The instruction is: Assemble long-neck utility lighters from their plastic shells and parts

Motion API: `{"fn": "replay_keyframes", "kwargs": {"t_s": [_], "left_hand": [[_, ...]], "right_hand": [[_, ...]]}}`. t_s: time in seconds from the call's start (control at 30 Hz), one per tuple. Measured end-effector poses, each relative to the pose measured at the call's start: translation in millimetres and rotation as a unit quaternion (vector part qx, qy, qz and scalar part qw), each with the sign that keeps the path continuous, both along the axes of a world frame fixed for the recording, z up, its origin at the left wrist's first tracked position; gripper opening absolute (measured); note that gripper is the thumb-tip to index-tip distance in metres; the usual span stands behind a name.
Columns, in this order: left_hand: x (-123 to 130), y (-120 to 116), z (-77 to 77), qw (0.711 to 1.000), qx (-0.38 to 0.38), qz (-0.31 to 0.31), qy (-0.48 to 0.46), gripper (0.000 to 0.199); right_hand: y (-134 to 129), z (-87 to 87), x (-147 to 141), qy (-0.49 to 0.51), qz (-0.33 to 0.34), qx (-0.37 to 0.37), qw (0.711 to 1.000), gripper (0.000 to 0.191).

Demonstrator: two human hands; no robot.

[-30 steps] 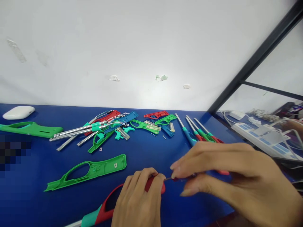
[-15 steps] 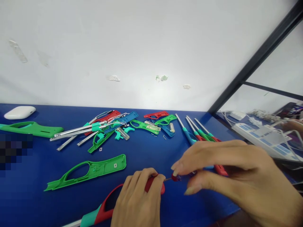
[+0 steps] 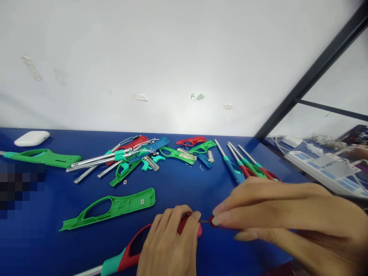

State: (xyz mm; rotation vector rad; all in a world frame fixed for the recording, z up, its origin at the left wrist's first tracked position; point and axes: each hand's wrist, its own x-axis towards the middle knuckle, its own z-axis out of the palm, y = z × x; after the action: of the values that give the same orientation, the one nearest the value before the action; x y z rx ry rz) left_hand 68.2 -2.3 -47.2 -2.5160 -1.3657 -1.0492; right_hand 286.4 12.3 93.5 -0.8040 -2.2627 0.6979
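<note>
My left hand [image 3: 169, 241] is closed around the red handle of a gas lighter [image 3: 129, 257] with a teal collar and metal tube, pressing it to the table. Against the handle's edge rests the thin shaft of a small screwdriver [image 3: 212, 221], its tip hidden by my left fingers. My right hand [image 3: 287, 214], blurred, has its fingertips on the screwdriver's red grip; the thumb shows a little below, and most of the grip is covered. Behind my left hand lies a green lighter handle half [image 3: 126, 207], inner side up, with a small white piece on it.
Lighter tubes [image 3: 92, 160], shells and clear tanks lie heaped at the back. Several whole lighters [image 3: 237, 172] stand in a row at the right. A green lighter [image 3: 46, 158] and white case [image 3: 32, 138] are left. A power strip [image 3: 324, 170] lies beyond the black frame [image 3: 301, 86].
My right fingers have shifted around the screwdriver's grip and now cover more of it. My left hand still holds the red lighter. The whole view has moved slightly.
</note>
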Motion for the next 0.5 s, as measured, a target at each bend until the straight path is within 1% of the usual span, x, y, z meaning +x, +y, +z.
{"fn": "replay_keyframes", "kwargs": {"t_s": [0.03,0.07,0.13,0.17,0.27,0.33,0.37,0.43,0.5], "left_hand": [[0,0,1.1,1.0,0.008,0.006,0.005,0.037],[1,0,2.2,1.0,0.018,0.012,0.013,0.038],[1,-1,4.5,0.998,0.037,0.026,0.033,0.041],[1,-1,5.5,0.998,0.043,0.03,0.041,0.043],[4,-2,7.2,0.998,0.04,0.043,0.038,0.045],[6,-3,6.6,0.998,0.032,0.055,0.028,0.045],[8,-4,5.8,0.997,0.03,0.062,0.024,0.045],[10,-5,3.8,0.997,0.034,0.072,0.019,0.048],[11,-5,2.0,0.996,0.036,0.079,0.013,0.051]], "right_hand": [[0,-0.1,-3,0.013,0.011,0.003,1.0,0.022],[0,0.0,-7,0.02,0.004,-0.001,1.0,0.018],[-3,0.9,-17,0.02,-0.05,-0.009,0.999,0.004],[-6,1.4,-22,0.006,-0.085,-0.016,0.996,0.004],[-11,1.5,-29,-0.026,-0.177,0.025,0.983,0.013],[-11,0.7,-29,-0.035,-0.236,0.069,0.969,0.02],[-9,0.4,-30,-0.037,-0.258,0.08,0.962,0.022],[-4,0.6,-32,-0.033,-0.274,0.073,0.958,0.026],[3,1.6,-37,-0.024,-0.263,0.044,0.964,0.032]]}}
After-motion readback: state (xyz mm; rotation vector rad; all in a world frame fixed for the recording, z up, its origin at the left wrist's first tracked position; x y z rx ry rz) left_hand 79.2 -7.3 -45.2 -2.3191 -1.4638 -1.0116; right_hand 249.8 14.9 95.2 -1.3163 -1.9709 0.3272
